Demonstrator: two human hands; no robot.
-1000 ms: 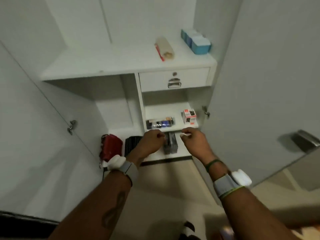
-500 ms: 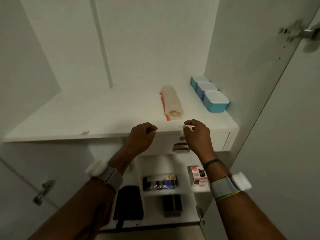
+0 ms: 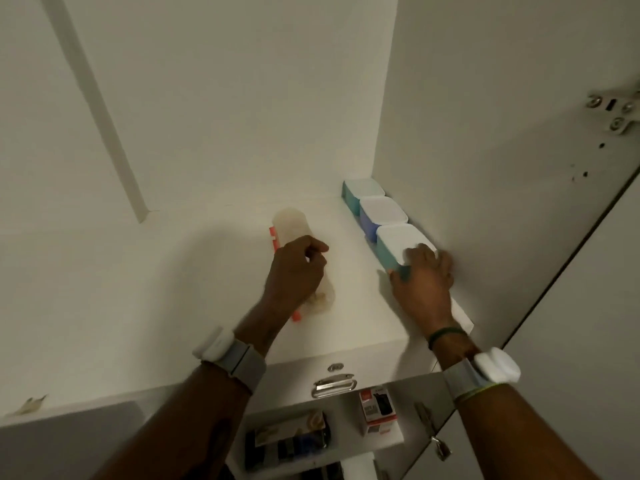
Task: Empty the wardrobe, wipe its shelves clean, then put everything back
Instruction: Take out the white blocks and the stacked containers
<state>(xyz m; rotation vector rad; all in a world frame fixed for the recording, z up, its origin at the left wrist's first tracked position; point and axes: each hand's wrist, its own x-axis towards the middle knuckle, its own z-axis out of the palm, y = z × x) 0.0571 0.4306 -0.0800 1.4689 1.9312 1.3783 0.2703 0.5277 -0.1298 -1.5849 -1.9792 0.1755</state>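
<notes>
We start at the wardrobe's upper shelf [image 3: 166,306], where the things to be cleared out sit. A pale translucent roll [image 3: 291,226] with a red strip along its edge lies lengthwise near the middle of the shelf. The left hand [image 3: 298,271] is closed over its near half with the fingers curled round it, a hold that suits lifting a soft, long thing without letting it sag.

To the right, three lidded tubs stand in a row tight against the side wall: the far tub [image 3: 363,188], the middle tub [image 3: 381,211] and the near tub [image 3: 393,239], each touching the next. The right hand [image 3: 422,282] clasps the near tub, fingers over the front corner of its lid and thumb against its left side. We judge this one is picked first because it is the closest and blocks the others.

We read both hands as taking a load at once, so emptying is under way and no wiping has begun.

Below the shelf are a drawer with a metal handle [image 3: 334,384], a lower shelf carrying a red-and-white box [image 3: 379,410] and a dark packet [image 3: 287,434], all waiting to come out.
</notes>
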